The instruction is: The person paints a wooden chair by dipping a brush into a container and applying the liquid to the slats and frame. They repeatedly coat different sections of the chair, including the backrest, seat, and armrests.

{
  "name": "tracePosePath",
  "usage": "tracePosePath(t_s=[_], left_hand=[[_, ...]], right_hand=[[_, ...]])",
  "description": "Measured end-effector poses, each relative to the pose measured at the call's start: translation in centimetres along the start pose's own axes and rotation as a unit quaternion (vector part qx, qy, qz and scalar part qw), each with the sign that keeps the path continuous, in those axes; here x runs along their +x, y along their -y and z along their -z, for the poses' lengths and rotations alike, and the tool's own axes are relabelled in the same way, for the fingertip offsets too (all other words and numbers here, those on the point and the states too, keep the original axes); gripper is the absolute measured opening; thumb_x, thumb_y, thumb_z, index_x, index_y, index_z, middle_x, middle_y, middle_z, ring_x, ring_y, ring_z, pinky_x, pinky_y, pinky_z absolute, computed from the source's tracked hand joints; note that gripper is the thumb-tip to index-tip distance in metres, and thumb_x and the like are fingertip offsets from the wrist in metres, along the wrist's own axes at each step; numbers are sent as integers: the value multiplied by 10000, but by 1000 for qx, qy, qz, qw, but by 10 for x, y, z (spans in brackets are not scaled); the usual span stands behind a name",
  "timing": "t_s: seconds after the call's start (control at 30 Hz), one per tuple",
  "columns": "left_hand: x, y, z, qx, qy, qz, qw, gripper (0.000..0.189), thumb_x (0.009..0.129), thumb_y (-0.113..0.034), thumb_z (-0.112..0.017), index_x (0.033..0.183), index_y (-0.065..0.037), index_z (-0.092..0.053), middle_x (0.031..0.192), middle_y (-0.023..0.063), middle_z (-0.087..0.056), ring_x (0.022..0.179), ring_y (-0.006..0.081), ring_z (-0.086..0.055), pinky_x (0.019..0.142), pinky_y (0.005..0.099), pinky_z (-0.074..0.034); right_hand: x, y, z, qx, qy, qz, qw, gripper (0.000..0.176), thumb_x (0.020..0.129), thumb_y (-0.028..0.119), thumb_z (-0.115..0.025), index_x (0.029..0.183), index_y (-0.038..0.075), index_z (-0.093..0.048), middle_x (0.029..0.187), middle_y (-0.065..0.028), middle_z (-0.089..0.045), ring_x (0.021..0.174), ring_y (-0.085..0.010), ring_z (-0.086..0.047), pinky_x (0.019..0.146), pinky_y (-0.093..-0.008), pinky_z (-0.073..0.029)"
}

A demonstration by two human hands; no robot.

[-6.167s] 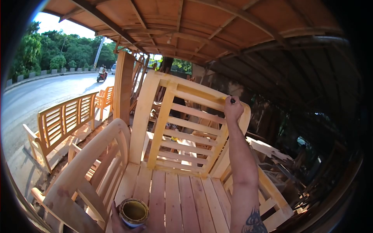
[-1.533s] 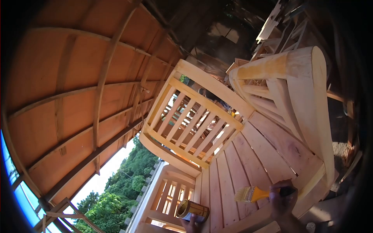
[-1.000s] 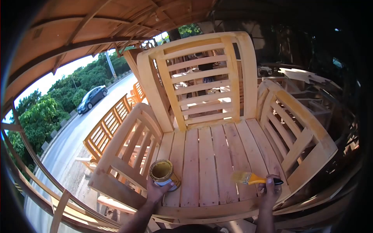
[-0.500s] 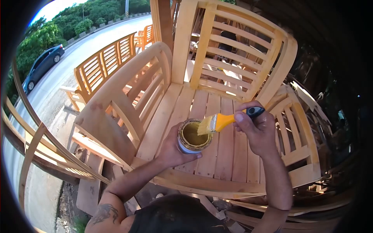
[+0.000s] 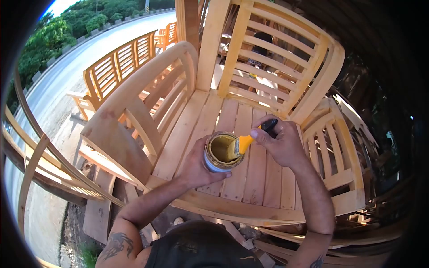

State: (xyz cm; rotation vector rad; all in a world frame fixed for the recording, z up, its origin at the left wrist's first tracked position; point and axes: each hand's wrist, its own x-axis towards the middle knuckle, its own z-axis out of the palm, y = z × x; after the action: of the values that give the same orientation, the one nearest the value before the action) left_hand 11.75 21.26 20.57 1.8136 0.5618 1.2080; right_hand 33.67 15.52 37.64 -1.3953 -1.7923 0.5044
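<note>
A small open can (image 5: 215, 167) of yellowish-brown liquid is gripped round its side by my left hand (image 5: 195, 166), its mouth tilted toward me. My right hand (image 5: 281, 142) is closed on a paintbrush (image 5: 245, 144) with a yellow handle and black end. The brush's bristles dip inside the can at the right of its opening, and their tips are partly hidden. Both hands are above the slatted seat (image 5: 254, 183) of a pale wooden bench. Its slatted backrest (image 5: 272, 73) rises beyond, with yellower wood along some rails.
The bench's curved arm panel (image 5: 117, 138) stands on my left and another slatted side (image 5: 333, 147) on my right. Farther left are an orange wooden bench (image 5: 118, 67), a chair (image 5: 168, 35) and a road (image 5: 96, 47). Scrap wood (image 5: 353, 116) lies at the right.
My right hand has moved left and lowered the brush deeper into the can. The view has shifted slightly, and the dark car on the road is out of sight.
</note>
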Motion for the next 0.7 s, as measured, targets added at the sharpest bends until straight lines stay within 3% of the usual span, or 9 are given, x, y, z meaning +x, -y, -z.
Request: tracePosePath(t_s=[0.27,0.7], left_hand=[[4,-2,-1,47,-6,-16,999,1100,603,-326,-976,1460,8,-372,1344,205,-543,1255,336,-581,1068,435,-483],[8,4,-7,90,-13,-24,996,1095,593,-319,-972,1452,21,-383,1330,212,-557,1237,347,-594,1050,444,-497]], right_hand=[[-8,-16,27,53,-37,-2,998,232,937,242,-766,964,26,-685,732,43,-605,657,-29,-500,607,-227,-439],[-12,-9,52,78,-48,-29,995,186,941,171,-748,1008,17,-670,782,6,-648,692,-48,-568,648,-220,-472]])
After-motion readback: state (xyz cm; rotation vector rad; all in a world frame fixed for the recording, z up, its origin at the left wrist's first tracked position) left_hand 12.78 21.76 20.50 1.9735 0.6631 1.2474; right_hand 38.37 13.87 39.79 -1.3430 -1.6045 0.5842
